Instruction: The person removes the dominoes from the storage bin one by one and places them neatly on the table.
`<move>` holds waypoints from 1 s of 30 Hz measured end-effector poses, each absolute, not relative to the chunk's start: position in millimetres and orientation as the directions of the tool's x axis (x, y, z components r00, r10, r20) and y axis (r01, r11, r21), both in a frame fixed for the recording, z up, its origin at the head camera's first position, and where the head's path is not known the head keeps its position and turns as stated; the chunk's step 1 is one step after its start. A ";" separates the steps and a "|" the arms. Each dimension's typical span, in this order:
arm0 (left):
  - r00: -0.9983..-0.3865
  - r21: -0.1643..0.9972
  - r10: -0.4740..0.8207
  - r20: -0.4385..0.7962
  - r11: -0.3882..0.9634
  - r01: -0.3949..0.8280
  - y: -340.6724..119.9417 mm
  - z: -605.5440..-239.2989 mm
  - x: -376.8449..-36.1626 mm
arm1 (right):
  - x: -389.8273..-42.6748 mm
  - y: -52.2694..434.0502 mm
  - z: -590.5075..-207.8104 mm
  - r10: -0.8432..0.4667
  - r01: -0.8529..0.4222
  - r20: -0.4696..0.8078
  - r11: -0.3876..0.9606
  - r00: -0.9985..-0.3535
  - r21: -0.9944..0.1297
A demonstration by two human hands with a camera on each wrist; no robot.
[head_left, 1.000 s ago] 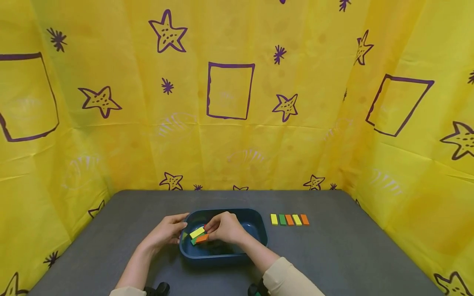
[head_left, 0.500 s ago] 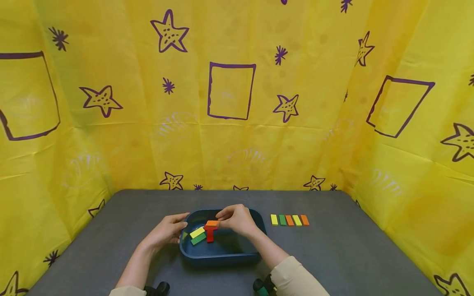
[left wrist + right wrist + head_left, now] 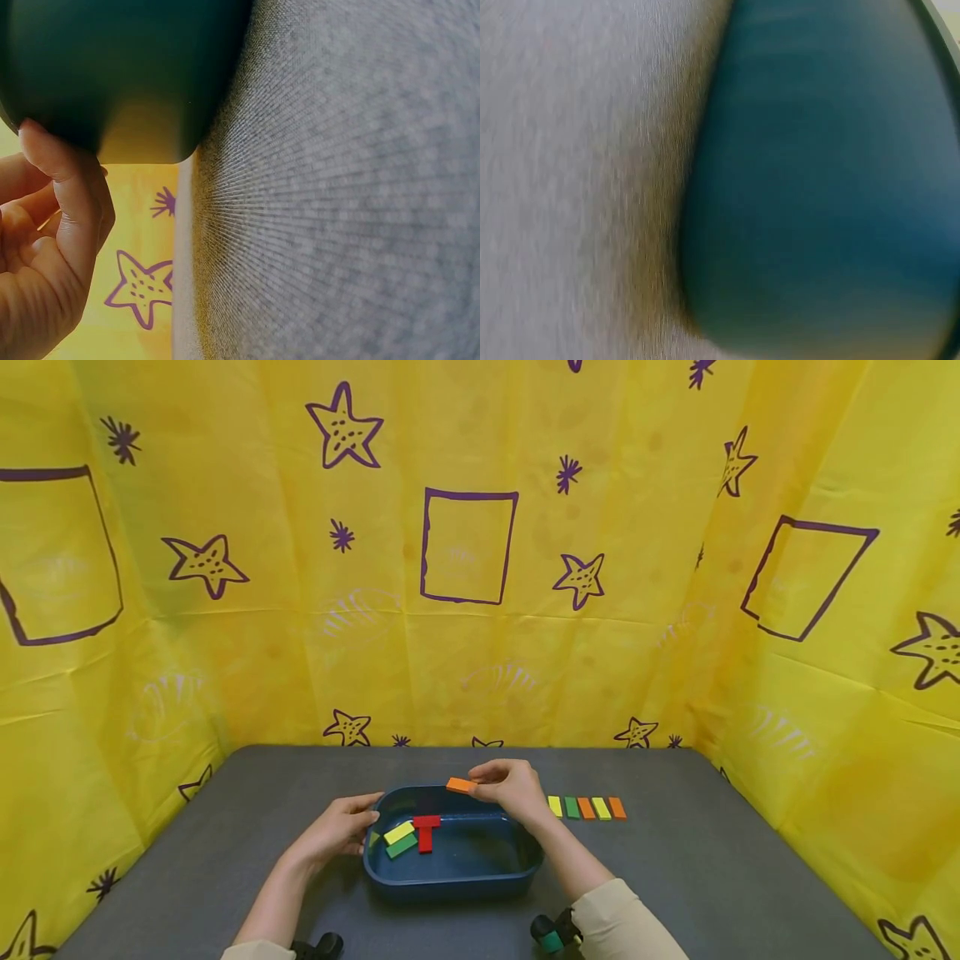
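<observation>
A dark blue rectangular tub [image 3: 450,887] stands on the grey table. My left hand [image 3: 343,827] holds its left end, with a fingertip right at the rim. In the left wrist view, the same hand [image 3: 56,232] is bent against the tub's end wall [image 3: 127,82]. My right hand [image 3: 513,789] pinches an orange block [image 3: 461,786] between thumb and fingers, over the tub's far rim. Inside, at the left, lie a yellow block [image 3: 399,832], a green block [image 3: 402,847] and two red blocks [image 3: 425,839] set in a T. The right wrist view shows only the tub's outer wall [image 3: 817,187] and the table.
Right of the tub, a row of several thin blocks [image 3: 587,808] in yellow, green and orange lies side by side on the table [image 3: 712,860]. Yellow cloth [image 3: 480,693] with purple drawings encloses the back and sides.
My right hand has lifted the orange block from the pile in the tub and carried it up and right to the far rim, uncovering the red blocks. The left hand has stayed put.
</observation>
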State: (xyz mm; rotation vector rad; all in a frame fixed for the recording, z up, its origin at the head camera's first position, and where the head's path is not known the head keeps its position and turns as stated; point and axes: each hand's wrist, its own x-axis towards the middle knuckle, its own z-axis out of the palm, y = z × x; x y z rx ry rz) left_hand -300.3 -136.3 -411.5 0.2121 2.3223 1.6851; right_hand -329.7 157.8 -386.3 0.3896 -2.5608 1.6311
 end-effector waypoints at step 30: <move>-0.956 0.952 0.274 -0.103 0.304 -0.016 -137.1 -413.1 -299.2 | -337.7 273.2 -396.8 0.330 -0.024 0.152 0.362 -0.932 -0.932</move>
